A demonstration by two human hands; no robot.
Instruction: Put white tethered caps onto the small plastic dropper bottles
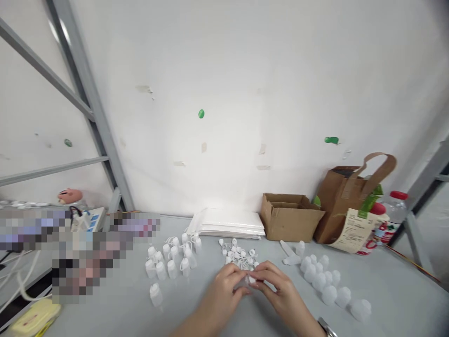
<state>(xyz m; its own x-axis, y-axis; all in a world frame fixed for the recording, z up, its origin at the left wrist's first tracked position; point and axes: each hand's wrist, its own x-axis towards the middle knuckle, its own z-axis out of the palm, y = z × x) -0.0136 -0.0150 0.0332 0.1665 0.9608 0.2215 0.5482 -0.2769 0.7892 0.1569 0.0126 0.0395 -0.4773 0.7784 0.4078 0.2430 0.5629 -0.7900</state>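
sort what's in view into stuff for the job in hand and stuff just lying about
Likely for the job: pale piece between left hand and right hand; loose white caps; capped bottles; translucent pieces.

Apparently just lying about: white flat stack; brown paper bag; red-capped bottle; yellow container; cardboard box (unsure).

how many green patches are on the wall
3: one patch near the middle, another above the brown bag, a third left of the metal post.

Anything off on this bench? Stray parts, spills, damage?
No spill visible. One capped bottle stands alone, nearer the camera than the bottle cluster. Caps lie in a loose jumble, unlike that cluster. Green scraps on the wall look like leftover tape.
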